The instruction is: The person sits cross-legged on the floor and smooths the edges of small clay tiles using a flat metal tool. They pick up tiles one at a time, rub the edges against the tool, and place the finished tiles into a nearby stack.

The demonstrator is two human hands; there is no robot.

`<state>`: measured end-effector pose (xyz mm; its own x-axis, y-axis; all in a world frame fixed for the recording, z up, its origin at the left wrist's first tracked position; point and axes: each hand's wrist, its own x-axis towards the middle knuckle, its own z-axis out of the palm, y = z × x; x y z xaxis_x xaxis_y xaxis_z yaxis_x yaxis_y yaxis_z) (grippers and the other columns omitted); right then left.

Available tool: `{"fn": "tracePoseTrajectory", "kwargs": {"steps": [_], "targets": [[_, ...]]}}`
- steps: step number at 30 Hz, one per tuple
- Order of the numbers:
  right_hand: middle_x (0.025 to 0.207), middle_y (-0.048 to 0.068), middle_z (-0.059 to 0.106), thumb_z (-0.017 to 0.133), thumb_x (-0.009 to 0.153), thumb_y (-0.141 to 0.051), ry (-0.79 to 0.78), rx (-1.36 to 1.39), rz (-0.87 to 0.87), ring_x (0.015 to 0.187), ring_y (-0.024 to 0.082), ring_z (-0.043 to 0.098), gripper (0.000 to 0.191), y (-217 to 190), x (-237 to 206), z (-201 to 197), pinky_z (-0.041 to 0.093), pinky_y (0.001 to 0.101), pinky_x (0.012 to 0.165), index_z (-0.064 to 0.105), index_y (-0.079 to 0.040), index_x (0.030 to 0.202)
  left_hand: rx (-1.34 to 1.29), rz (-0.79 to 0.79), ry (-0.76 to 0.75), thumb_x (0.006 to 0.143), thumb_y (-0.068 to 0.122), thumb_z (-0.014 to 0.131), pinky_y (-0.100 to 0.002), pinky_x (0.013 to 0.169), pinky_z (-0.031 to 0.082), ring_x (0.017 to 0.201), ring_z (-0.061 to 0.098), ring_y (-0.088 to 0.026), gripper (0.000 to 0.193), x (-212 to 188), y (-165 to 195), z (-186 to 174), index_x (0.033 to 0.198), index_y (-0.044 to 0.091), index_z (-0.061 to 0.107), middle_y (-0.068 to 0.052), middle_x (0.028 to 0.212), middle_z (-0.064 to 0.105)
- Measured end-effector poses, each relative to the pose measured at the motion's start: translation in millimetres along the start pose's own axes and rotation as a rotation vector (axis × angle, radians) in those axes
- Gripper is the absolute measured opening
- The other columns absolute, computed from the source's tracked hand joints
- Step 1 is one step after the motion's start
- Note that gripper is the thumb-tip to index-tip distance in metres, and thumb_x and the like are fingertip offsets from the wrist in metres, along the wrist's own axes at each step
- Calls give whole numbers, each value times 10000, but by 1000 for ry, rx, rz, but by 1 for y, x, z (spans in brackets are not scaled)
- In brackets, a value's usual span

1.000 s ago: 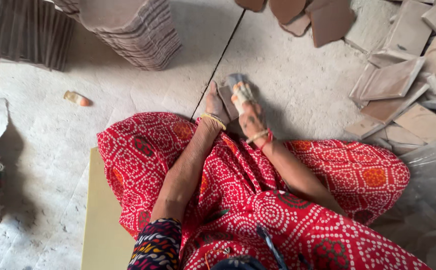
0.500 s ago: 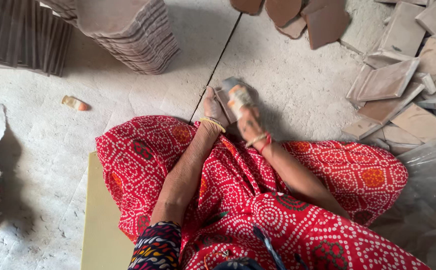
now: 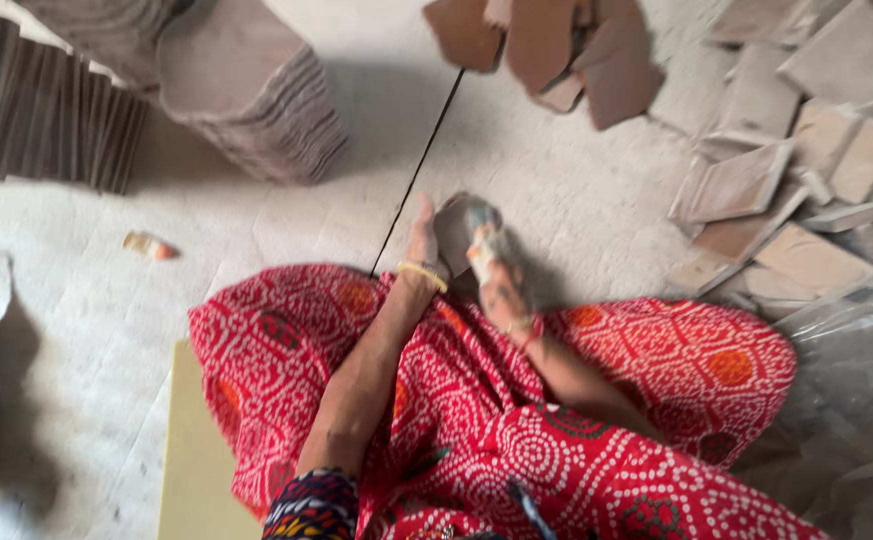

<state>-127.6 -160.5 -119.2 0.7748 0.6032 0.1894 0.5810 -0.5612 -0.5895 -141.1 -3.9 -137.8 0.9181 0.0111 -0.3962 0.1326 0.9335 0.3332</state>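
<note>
Your left hand point(image 3: 423, 240) and right hand point(image 3: 492, 265) meet out in front of you on the floor point(image 3: 287, 230), just past the hem of the red skirt point(image 3: 597, 440) that covers your lap. Between them sits a small brown tile point(image 3: 454, 232). The left hand lies flat against its left side, fingers straight and pointing away from you. The right hand is wrapped in pale cloth and closes on the tile's right edge; the picture is too blurred to show how tightly.

A dark crack point(image 3: 419, 170) in the floor runs from just left of your left hand away toward the far broken pieces point(image 3: 547, 50), which lie well beyond both hands. Far off to the left and ahead of your left hand stands a tall stack point(image 3: 252, 95) of thin brown sheets, with a row of upright sheets point(image 3: 37, 115) further left still. A small orange scrap point(image 3: 149, 245) lies alone on the floor well to the left of the left hand.

To the right of your right hand, well apart, a heap of square tiles point(image 3: 797, 190) lies tumbled and tilted. A clear plastic bag point(image 3: 857, 400) bulges near your right elbow. A yellow board point(image 3: 197, 460) lies beside your left arm, tucked under the skirt's edge. Nothing lies between your hands and the heap.
</note>
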Motion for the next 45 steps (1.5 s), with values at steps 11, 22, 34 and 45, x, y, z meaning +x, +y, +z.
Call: {"fn": "tracePoseTrajectory", "kwargs": {"steps": [11,22,34,45], "targets": [[1305,244,641,517,978,-54,47,20,-52,1020,293,677,433,-32,4,-16,609,373,723,559,26,1401,39,-108,-34,789,939,263,-497,1101,468,1297,579,-386,1198,-6,28,26,1480,-13,491,-241,1398,613],[1256,234,648,512,1016,-68,156,193,-181,1114,356,657,394,-51,-20,13,580,447,908,563,35,1393,31,98,-109,996,789,361,-471,1043,502,1218,574,-306,932,3,28,4,1620,99,403,-155,1443,543],[1621,318,331,271,1146,-423,24,48,-216,1539,444,292,657,-55,30,3,316,492,1269,335,75,1570,-159,-9,-290,1002,768,365,-539,1031,547,1204,631,-375,906,1,36,18,1538,43,455,-236,1378,573],[1427,275,543,258,1160,-417,-155,-179,-305,1332,379,542,564,-64,44,4,505,491,1069,535,-62,1499,-259,6,-373,975,776,385,-666,1040,482,1236,589,-452,897,11,33,3,1556,93,395,-329,1410,525]]}}
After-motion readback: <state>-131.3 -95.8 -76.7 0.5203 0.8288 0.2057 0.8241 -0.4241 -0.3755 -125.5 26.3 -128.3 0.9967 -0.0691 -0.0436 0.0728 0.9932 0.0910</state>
